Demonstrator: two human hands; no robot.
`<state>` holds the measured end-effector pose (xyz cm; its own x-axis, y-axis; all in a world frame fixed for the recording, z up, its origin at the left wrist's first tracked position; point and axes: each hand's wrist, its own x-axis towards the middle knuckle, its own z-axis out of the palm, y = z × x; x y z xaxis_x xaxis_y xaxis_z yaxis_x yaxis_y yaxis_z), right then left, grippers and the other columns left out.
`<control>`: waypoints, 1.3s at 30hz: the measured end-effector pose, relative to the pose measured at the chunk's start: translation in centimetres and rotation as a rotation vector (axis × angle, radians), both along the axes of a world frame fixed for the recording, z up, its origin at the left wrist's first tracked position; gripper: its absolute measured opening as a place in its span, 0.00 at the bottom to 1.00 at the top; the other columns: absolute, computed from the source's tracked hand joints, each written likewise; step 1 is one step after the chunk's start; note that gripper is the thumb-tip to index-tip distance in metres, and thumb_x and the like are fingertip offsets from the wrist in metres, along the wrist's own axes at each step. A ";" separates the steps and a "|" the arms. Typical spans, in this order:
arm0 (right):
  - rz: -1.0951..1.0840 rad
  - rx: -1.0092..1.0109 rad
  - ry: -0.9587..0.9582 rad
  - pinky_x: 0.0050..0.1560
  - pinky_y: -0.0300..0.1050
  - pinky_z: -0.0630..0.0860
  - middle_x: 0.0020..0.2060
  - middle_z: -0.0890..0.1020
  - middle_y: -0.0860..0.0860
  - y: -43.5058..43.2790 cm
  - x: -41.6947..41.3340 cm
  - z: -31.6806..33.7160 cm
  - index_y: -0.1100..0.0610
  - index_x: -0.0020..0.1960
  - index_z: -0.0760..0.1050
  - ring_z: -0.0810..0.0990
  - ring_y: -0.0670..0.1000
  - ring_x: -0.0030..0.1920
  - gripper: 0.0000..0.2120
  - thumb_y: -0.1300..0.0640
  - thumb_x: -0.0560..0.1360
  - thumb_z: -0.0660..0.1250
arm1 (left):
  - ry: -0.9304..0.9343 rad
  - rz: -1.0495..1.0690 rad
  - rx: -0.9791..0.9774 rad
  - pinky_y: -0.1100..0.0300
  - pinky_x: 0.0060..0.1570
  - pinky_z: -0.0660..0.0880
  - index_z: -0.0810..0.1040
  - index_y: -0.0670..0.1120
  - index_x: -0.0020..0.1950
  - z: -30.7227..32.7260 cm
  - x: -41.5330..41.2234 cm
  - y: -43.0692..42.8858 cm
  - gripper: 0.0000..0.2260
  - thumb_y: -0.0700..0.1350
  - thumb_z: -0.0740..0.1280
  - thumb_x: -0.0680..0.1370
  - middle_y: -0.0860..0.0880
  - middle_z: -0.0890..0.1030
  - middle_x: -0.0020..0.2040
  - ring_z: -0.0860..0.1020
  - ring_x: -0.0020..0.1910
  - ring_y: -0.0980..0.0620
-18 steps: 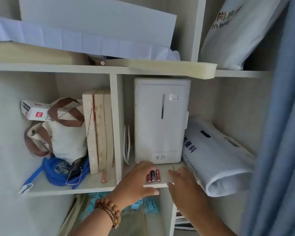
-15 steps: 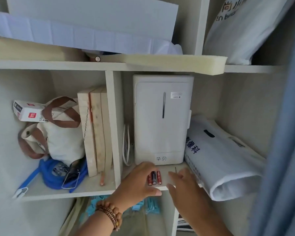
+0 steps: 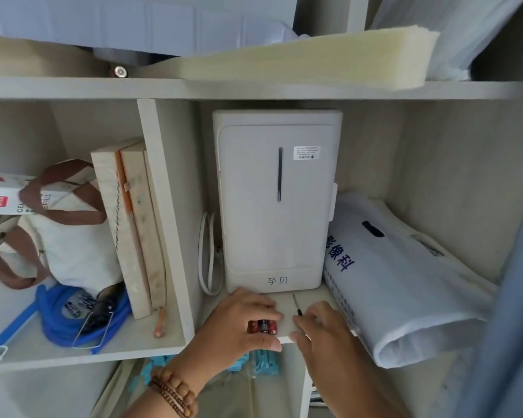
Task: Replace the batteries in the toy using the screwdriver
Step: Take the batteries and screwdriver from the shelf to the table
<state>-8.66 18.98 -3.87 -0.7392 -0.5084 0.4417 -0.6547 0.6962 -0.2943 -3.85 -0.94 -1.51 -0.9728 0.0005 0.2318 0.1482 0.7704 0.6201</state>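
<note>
Three small red and black batteries [image 3: 263, 327] lie side by side at the front edge of the middle shelf [image 3: 313, 295]. My left hand [image 3: 239, 324] curls its fingers over them, with the thumb under the shelf edge. Just to their right lies a thin screwdriver [image 3: 296, 306] with a black handle, its shaft pointing to the back. My right hand [image 3: 323, 333] covers the end of the handle, index finger on top and thumb at the shelf edge.
A tall white appliance [image 3: 275, 200] stands right behind the hands, a white cable [image 3: 206, 254] at its left. A rolled white bag [image 3: 405, 282] lies on the right. Left compartment: wooden boards [image 3: 133, 224], a canvas bag [image 3: 58, 236], a blue hose [image 3: 61, 321].
My left fingers have moved right over the batteries. My right hand has slid forward onto the screwdriver handle. The camera has come closer to the shelf.
</note>
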 end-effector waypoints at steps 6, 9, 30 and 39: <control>0.016 -0.078 0.027 0.35 0.34 0.75 0.40 0.78 0.45 0.0 -1.1 -1.0 0.52 0.37 0.82 0.80 0.42 0.34 0.09 0.59 0.67 0.82 | 0.029 0.021 0.032 0.69 0.61 0.68 0.85 0.61 0.53 0.1 0.3 0.2 0.17 0.59 0.79 0.65 0.66 0.77 0.54 0.71 0.61 0.64; 0.015 -0.170 0.034 0.34 0.32 0.73 0.38 0.79 0.45 -0.1 -1.2 -1.2 0.51 0.37 0.84 0.79 0.41 0.33 0.10 0.62 0.64 0.84 | 0.009 0.045 0.066 0.63 0.62 0.72 0.84 0.64 0.53 0.2 0.6 0.2 0.18 0.61 0.79 0.64 0.67 0.77 0.55 0.72 0.61 0.65; 0.323 -0.688 -0.136 0.37 0.36 0.77 0.40 0.81 0.42 -4.2 6.4 2.5 0.47 0.41 0.87 0.79 0.45 0.35 0.16 0.70 0.67 0.79 | 0.267 0.289 0.067 0.61 0.57 0.78 0.87 0.57 0.51 5.4 14.3 -1.0 0.17 0.54 0.82 0.64 0.62 0.82 0.54 0.79 0.58 0.57; 0.677 -0.615 -0.145 0.37 0.34 0.77 0.39 0.81 0.44 -15.4 17.4 4.0 0.53 0.42 0.87 0.80 0.45 0.35 0.13 0.70 0.66 0.80 | 0.346 0.636 -0.032 0.63 0.54 0.78 0.87 0.57 0.48 6.4 30.5 -7.2 0.16 0.55 0.83 0.62 0.62 0.82 0.53 0.81 0.56 0.57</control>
